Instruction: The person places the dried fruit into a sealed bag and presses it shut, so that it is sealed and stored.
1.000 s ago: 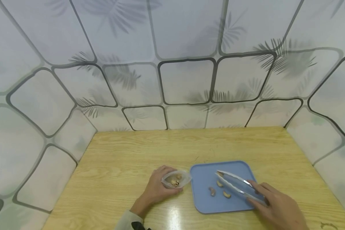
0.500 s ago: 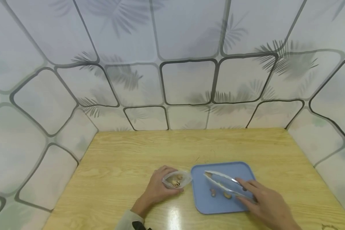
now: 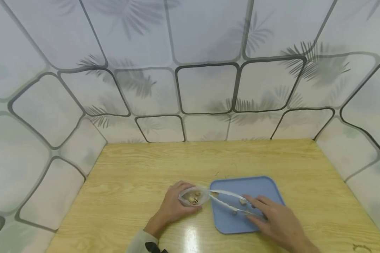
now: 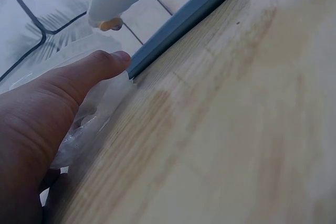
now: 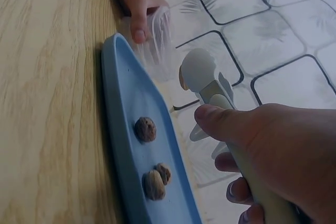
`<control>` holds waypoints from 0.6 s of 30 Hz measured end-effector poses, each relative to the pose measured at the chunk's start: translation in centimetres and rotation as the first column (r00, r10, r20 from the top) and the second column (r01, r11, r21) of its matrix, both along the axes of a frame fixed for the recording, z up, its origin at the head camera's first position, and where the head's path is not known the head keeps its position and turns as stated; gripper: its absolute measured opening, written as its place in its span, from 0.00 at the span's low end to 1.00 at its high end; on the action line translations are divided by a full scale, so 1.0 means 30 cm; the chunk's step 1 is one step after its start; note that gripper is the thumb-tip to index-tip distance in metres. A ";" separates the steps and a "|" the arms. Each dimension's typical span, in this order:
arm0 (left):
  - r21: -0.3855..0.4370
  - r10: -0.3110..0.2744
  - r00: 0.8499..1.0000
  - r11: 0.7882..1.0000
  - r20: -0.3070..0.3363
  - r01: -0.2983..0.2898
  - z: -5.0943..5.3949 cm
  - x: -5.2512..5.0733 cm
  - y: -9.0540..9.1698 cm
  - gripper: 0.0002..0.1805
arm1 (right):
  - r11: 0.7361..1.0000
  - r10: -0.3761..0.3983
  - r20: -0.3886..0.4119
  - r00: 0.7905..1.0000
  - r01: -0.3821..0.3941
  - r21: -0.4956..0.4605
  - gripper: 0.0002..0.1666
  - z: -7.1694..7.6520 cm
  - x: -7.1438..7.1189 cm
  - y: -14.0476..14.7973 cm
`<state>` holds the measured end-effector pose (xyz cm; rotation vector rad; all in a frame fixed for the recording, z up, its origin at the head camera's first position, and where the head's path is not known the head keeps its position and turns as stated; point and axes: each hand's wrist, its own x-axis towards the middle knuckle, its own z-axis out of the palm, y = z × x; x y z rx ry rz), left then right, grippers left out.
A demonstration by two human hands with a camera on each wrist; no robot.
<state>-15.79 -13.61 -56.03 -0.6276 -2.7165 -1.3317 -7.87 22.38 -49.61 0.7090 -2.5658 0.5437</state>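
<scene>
My left hand (image 3: 173, 203) grips a clear plastic bag (image 3: 205, 195) round its side, mouth facing up. Several pale cashews (image 3: 193, 200) lie inside. With my right hand (image 3: 278, 219) I hold metal tongs (image 3: 231, 194), their white tips at the bag's right edge. Between those tips sits a cashew (image 5: 182, 78), also visible as a tan bit in the left wrist view. Below the tongs is a blue tray (image 3: 259, 184). On it, in the right wrist view, lie a darker cashew (image 5: 145, 129) and two lighter ones (image 5: 154, 184) close together.
All of it stands on a wood-grain table (image 3: 145, 168). Patterned walls (image 3: 206, 88) rise at the back and both sides. The tray's raised left rim (image 3: 213, 214) lies close beside the bag.
My right hand has carried the tongs with the cashew leftward across the tray, to the bag's edge. The left hand and the bag have stayed in place.
</scene>
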 end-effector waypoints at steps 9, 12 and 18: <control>0.000 -0.001 1.000 1.000 -0.007 0.001 -0.007 -0.001 0.000 0.37 | 0.998 0.059 0.017 0.998 -0.059 -0.037 0.39 0.011 -0.027 -0.063; -0.004 0.001 1.000 1.000 -0.015 -0.001 -0.008 -0.001 0.000 0.37 | 0.997 0.068 0.030 0.997 -0.067 -0.041 0.37 0.017 -0.036 -0.081; -0.002 -0.002 1.000 1.000 -0.028 0.002 -0.007 -0.001 0.000 0.38 | 0.998 0.066 0.061 0.996 -0.064 -0.026 0.36 0.023 -0.049 -0.103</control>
